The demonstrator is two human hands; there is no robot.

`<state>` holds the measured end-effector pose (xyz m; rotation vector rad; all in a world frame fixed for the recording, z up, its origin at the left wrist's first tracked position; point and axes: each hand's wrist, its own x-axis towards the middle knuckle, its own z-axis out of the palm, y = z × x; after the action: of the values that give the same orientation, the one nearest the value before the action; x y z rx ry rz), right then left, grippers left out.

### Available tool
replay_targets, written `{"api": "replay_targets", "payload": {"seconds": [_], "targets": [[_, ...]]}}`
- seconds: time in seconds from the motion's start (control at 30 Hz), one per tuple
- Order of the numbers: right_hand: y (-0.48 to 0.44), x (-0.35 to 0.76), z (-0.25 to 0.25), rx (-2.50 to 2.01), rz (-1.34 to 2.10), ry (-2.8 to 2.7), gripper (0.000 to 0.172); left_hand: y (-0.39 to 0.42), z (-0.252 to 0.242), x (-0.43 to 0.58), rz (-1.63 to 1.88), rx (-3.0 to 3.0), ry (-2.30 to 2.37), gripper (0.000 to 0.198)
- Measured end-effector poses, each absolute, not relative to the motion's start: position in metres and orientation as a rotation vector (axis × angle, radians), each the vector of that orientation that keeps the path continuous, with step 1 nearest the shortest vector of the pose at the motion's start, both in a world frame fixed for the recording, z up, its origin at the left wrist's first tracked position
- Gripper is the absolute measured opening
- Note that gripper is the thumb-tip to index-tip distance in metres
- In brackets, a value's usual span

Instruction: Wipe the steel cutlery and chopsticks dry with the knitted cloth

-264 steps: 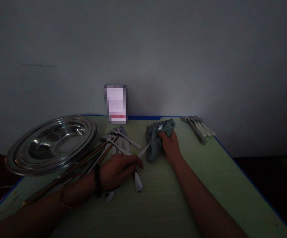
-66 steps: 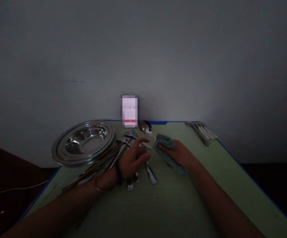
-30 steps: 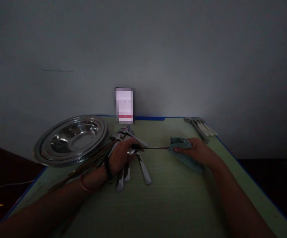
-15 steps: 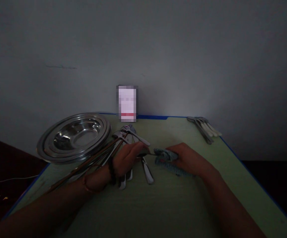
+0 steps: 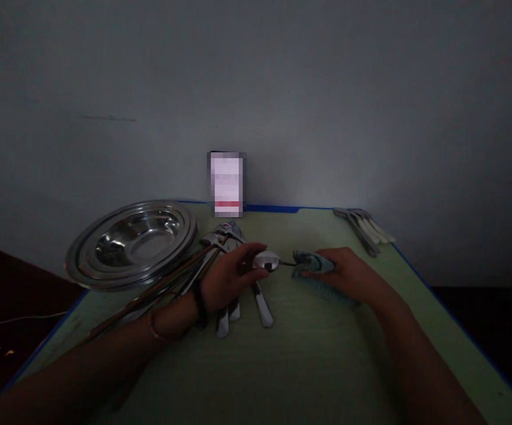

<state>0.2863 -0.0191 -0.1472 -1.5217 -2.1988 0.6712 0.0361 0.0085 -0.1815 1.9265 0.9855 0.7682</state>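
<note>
A metal spoon (image 5: 266, 260) is held level above the table, its bowl toward the left. My left hand (image 5: 227, 273) pinches the bowl by its edges between thumb and fingers. At the other end, my right hand (image 5: 348, 271) is closed on a blue-green cloth (image 5: 311, 264), which wraps the spoon's handle and hides its tip. One fold of the cloth hangs below the fingers. Under and behind my left hand lies a loose pile of cutlery (image 5: 262, 307) with brown chopsticks (image 5: 150, 289) across it; my hand and forearm hide part of it.
Stacked steel plates or shallow bowls (image 5: 76, 251) stand at the table's left. Several spoons and white-handled pieces of cutlery (image 5: 364, 227) lie at the far right edge. A lit, blurred-out screen (image 5: 227, 183) leans near the wall (image 5: 327, 106). The pale green table (image 5: 282, 378) has blue edging.
The spoon's bowl has come into sight as my left hand's grip opened around it. My right hand has moved a little to the right with the cloth along the handle.
</note>
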Motion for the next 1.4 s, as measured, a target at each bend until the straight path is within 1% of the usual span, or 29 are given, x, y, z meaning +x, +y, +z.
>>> {"api": "replay_targets", "payload": {"seconds": [0.13, 0.33, 0.47, 0.6, 0.7, 0.8, 0.9, 0.93, 1.03, 1.1, 1.3, 1.4], "targets": [[-0.020, 0.277, -0.148, -1.539, 0.692, -2.213, 0.030, 0.006, -0.178, 0.036, 0.721, 2.003, 0.996, 0.044], [-0.021, 0.251, -0.155, -1.439, 0.608, -2.268, 0.013, 0.008, -0.178, 0.033, 0.729, 2.110, 0.993, 0.044], [-0.021, 0.250, -0.155, -1.417, 0.651, -2.261, 0.013, 0.009, -0.179, 0.032, 0.727, 2.158, 0.990, 0.045], [-0.020, 0.253, -0.154, -1.365, 0.701, -2.247, 0.012, 0.008, -0.176, 0.034, 0.711, 2.161, 0.985, 0.049], [-0.021, 0.255, -0.155, -1.347, 0.721, -2.245, 0.014, 0.006, -0.173, 0.035, 0.700, 2.206, 1.020, 0.043], [-0.021, 0.255, -0.155, -1.378, 0.706, -2.267, 0.018, 0.005, -0.170, 0.036, 0.638, 2.278, 1.050, 0.029], [-0.021, 0.255, -0.155, -1.435, 0.619, -2.335, 0.016, 0.006, -0.169, 0.038, 0.558, 2.290, 1.069, 0.044], [-0.021, 0.255, -0.155, -1.451, 0.595, -2.352, 0.015, 0.006, -0.169, 0.038, 0.543, 2.284, 1.069, 0.045], [-0.021, 0.258, -0.152, -1.460, 0.596, -2.373, 0.014, 0.005, -0.168, 0.039, 0.545, 2.259, 1.056, 0.042], [-0.021, 0.264, -0.149, -1.461, 0.620, -2.371, 0.015, 0.004, -0.167, 0.040, 0.565, 2.227, 1.065, 0.043], [-0.020, 0.298, -0.146, -1.599, 0.654, -2.248, 0.027, 0.003, -0.163, 0.039, 0.600, 2.139, 1.086, 0.048], [-0.020, 0.297, -0.149, -1.626, 0.663, -2.241, 0.030, 0.004, -0.166, 0.039, 0.595, 2.130, 1.086, 0.049]]}}
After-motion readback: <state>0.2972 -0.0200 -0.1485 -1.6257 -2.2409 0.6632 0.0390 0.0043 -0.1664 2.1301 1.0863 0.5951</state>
